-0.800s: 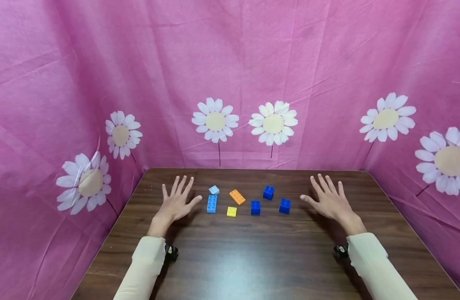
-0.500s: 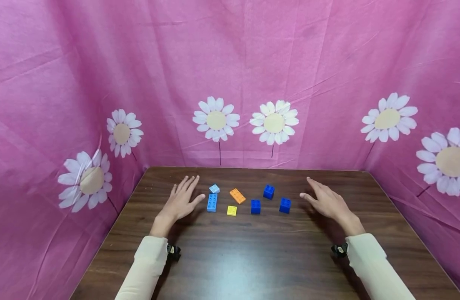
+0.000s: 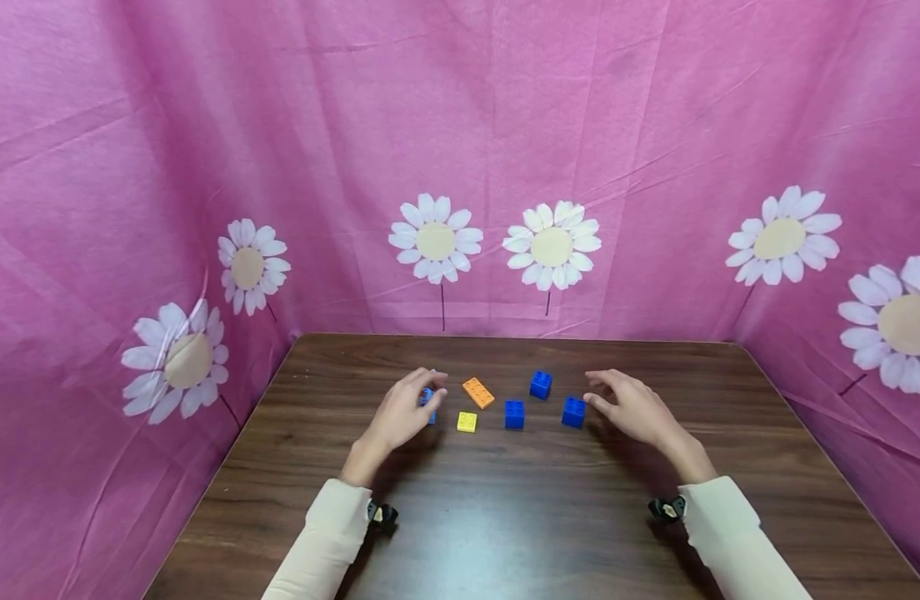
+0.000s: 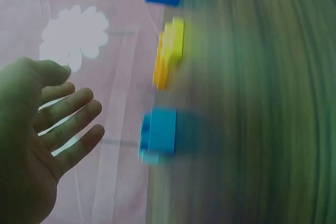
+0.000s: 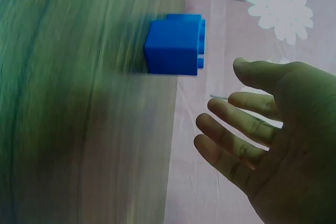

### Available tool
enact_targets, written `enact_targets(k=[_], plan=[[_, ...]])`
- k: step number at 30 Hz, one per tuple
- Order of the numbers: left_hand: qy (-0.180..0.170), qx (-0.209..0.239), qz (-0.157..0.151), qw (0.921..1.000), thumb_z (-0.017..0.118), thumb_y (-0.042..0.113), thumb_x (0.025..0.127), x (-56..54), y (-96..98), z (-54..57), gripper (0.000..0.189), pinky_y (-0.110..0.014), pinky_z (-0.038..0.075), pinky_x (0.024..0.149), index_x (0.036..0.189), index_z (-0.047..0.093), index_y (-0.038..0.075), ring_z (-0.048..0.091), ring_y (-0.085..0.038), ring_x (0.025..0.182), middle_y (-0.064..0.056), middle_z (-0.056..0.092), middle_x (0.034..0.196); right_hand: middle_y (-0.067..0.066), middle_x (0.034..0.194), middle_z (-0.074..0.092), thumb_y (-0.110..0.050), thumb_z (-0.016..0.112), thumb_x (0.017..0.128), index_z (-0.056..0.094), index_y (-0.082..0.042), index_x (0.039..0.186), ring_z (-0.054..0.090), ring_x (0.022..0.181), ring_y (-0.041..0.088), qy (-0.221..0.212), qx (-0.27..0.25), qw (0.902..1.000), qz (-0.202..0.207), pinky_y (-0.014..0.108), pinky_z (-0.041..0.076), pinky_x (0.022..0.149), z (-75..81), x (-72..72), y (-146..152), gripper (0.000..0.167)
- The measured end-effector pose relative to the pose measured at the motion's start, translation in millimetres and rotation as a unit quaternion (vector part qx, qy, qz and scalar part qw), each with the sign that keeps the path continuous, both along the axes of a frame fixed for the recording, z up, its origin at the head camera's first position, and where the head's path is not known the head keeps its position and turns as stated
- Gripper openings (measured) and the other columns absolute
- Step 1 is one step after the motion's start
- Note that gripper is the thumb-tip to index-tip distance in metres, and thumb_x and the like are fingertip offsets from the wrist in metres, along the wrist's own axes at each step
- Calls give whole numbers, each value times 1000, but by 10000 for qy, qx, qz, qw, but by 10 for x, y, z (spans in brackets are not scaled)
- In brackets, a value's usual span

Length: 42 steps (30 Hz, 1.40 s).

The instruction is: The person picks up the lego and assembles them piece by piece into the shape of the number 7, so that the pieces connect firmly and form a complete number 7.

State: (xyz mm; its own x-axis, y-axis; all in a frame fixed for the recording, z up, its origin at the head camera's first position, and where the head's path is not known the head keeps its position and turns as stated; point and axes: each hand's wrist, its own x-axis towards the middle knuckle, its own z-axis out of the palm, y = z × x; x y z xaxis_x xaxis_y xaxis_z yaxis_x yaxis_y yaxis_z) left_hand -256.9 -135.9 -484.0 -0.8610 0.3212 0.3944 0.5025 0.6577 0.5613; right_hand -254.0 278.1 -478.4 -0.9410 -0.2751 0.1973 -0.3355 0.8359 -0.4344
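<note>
My left hand (image 3: 402, 414) hovers over the light-blue toy bricks, its fingers relaxed and holding nothing. The longer light-blue brick (image 4: 163, 131) stays on the table beneath it, partly hidden by the hand in the head view; a paler small brick (image 4: 150, 157) peeks out behind it in the left wrist view. On the other side, my right hand (image 3: 636, 408) is loosely bent beside the rightmost dark blue brick (image 3: 573, 412), thumb tip right at its edge in the head view. In the right wrist view a gap shows between that hand and the blue brick (image 5: 176, 44).
Between the hands lie an orange brick (image 3: 478, 392), a flat yellow brick (image 3: 467, 422) and two more dark blue bricks, one nearer (image 3: 514, 414) and one farther back (image 3: 540, 384). Pink cloth (image 3: 475, 125) with printed daisies hangs around the brown wooden table (image 3: 475, 517).
Both hands have moved inward, the left to the right over the light-blue bricks, the right to the left towards a dark blue brick. Their spread fingers have drawn together and bent.
</note>
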Motion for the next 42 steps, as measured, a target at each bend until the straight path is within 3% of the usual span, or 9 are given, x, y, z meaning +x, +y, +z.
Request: enact_targets(k=[7, 11, 14, 17, 23, 31, 36, 42], plan=[[-393, 984, -529, 9930, 70, 5, 101, 38, 386, -21, 17, -38, 63, 86, 116, 75, 1, 72, -22, 97, -10, 75, 107, 16, 134, 70, -29, 72, 104, 67, -3, 139, 72, 113, 32, -115, -275, 9994, 199, 55, 59, 94, -62, 33, -131, 43], [-649, 1224, -606, 9885, 69, 4, 102, 52, 596, -52, 15, -29, 62, 87, 115, 75, 0, 73, -23, 99, -11, 75, 108, 15, 133, 69, -30, 74, 102, 66, -2, 139, 72, 113, 31, -249, -445, 9984, 231, 53, 60, 94, -92, 52, -186, 47], [-816, 1314, -674, 9857, 70, 2, 101, 58, 726, -86, 16, -36, 63, 89, 115, 74, -2, 74, -27, 100, -14, 75, 108, 14, 129, 69, -28, 78, 99, 65, -2, 140, 72, 111, 30, -293, -525, 9977, 316, 52, 60, 92, -124, 59, -208, 50], [-1058, 1201, -712, 9845, 72, 4, 100, 66, 826, -118, 23, -42, 62, 92, 122, 71, -4, 73, -30, 103, -15, 73, 114, 13, 126, 69, -26, 82, 96, 64, 0, 140, 71, 108, 30, -260, -535, 9973, 435, 50, 61, 90, -159, 54, -215, 54], [-1548, 679, -683, 9832, 75, 11, 99, 58, 965, -176, 44, -36, 59, 94, 138, 62, -3, 69, -26, 108, -14, 67, 127, 13, 128, 69, -26, 86, 92, 63, -1, 143, 63, 98, 21, -335, -485, 9973, 438, 41, 56, 85, -226, 33, -204, 61], [-1840, 479, -752, 9789, 77, 8, 97, 22, 1075, -227, 49, -36, 59, 100, 141, 59, -2, 67, -27, 114, -16, 64, 130, 17, 127, 70, -15, 85, 91, 64, 2, 136, 69, 104, 27, -416, -797, 9948, 479, 50, 59, 92, -266, 6, -212, 53], [-1760, 125, -542, 9828, 79, 13, 97, 3, 1124, -264, 45, -33, 56, 99, 138, 63, 2, 64, -23, 114, -12, 67, 130, 15, 117, 73, -7, 86, 88, 68, -1, 125, 71, 99, 26, -249, -829, 9953, 436, 45, 59, 89, -299, -14, -214, 42], [-1615, 133, -418, 9859, 81, 10, 95, -19, 1161, -318, 32, -33, 56, 96, 124, 70, 4, 67, -22, 110, -10, 72, 119, 8, 106, 76, -4, 86, 87, 70, -5, 119, 68, 96, 22, -69, -681, 9970, 364, 44, 56, 87, -347, -33, -208, 36]])
